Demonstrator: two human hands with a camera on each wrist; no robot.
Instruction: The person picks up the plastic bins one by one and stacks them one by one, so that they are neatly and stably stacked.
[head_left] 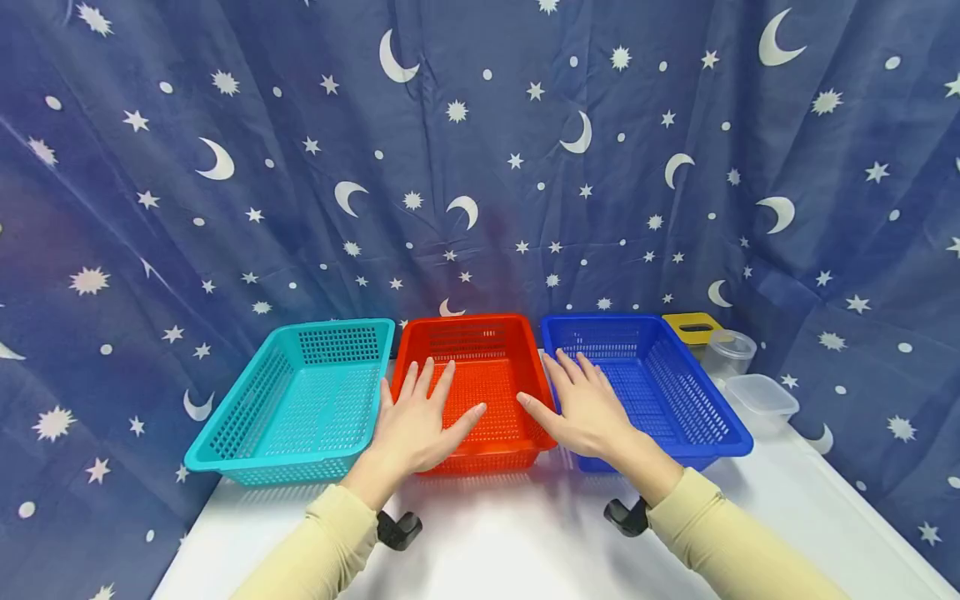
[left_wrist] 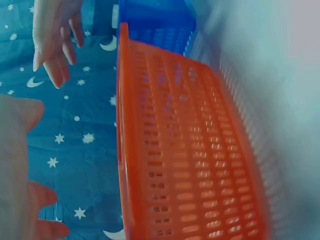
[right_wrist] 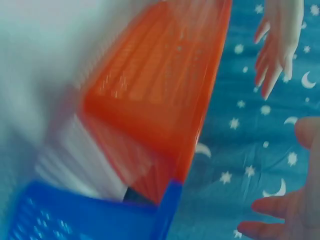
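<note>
Both hands hover over the front part of a row of plastic baskets, fingers spread and nothing held. My left hand [head_left: 411,423] is above the front left corner of the red basket [head_left: 480,454], close to the turquoise basket [head_left: 300,462]. Above the gap between the red basket and the blue basket [head_left: 697,446] is my right hand [head_left: 588,408], its fingers reaching over the blue one's left rim. In the left wrist view, the red basket's side [left_wrist: 185,150] stands well apart from the fingers [left_wrist: 47,195]. No contents show in the baskets.
Behind the blue basket's right side are a yellow slotted piece [head_left: 692,327], a round clear container [head_left: 729,354] and a lidded clear box [head_left: 761,396]. The white table [head_left: 487,542] extends toward me. A blue star-and-moon curtain [head_left: 480,167] hangs behind and at both sides.
</note>
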